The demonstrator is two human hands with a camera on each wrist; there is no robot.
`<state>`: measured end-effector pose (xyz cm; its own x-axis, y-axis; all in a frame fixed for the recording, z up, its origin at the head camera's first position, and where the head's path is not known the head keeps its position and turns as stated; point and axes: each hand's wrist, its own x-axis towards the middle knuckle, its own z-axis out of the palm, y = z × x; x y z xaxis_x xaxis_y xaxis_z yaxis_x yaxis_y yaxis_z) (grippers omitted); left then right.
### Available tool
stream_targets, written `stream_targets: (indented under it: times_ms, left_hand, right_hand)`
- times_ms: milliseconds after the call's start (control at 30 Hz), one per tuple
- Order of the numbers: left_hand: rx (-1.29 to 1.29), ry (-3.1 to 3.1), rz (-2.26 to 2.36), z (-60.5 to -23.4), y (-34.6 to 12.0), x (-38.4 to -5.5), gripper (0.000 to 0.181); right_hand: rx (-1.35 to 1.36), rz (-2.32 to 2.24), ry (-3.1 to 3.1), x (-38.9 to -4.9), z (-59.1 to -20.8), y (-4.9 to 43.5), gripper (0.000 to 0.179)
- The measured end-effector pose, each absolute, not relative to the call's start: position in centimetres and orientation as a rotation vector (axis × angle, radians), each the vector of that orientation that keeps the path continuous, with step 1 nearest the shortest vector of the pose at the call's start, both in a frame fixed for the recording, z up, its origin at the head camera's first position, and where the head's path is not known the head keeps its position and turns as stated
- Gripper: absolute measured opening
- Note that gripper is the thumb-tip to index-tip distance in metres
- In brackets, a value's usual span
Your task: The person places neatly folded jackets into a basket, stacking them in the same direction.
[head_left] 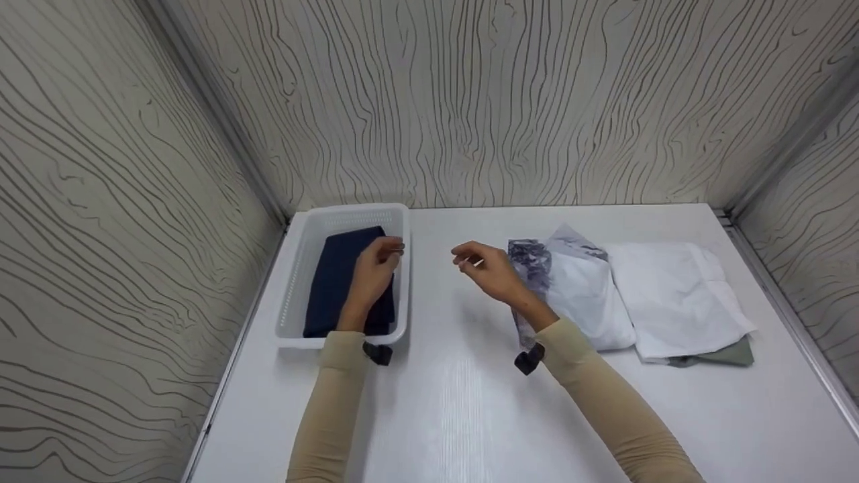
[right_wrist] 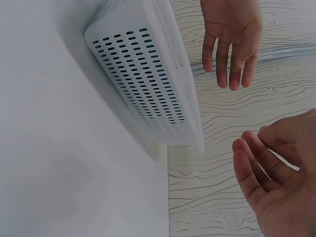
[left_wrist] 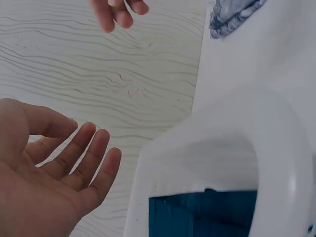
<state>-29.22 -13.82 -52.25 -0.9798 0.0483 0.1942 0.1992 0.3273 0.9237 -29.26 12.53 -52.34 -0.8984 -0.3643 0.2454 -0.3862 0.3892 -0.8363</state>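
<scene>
My left hand (head_left: 374,272) is over the right side of a white plastic basket (head_left: 288,302), its fingers loosely bent around nothing. Inside the basket lies a folded dark navy cloth (head_left: 335,275), partly hidden under that hand and wrist. In the left wrist view the cloth (left_wrist: 202,217) looks blue-teal behind the basket's rim. My right hand (head_left: 490,268) hovers to the right of the basket, holding nothing, fingers relaxed and slightly curved. Just beyond its wrist lies a folded white garment in a clear bag with a dark purple-grey patterned part (head_left: 530,261).
Farther right, a folded white cloth (head_left: 678,295) lies over a green one (head_left: 731,354), beside the bagged garment. The white table (head_left: 429,416) meets wood-patterned panels (head_left: 456,100) at the back and sides. Slotted holes run along the basket's side wall (right_wrist: 143,79).
</scene>
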Motion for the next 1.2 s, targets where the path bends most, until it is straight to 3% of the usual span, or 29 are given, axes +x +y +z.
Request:
stream_targets:
  times_ms: [1200]
  left_hand:
    - [-0.345,-2.48,-1.913,-53.5,-2.0,-29.2,0.025]
  right_hand:
    - [0.239,1.62,-2.584,-28.2,-54.1,26.6,0.031]
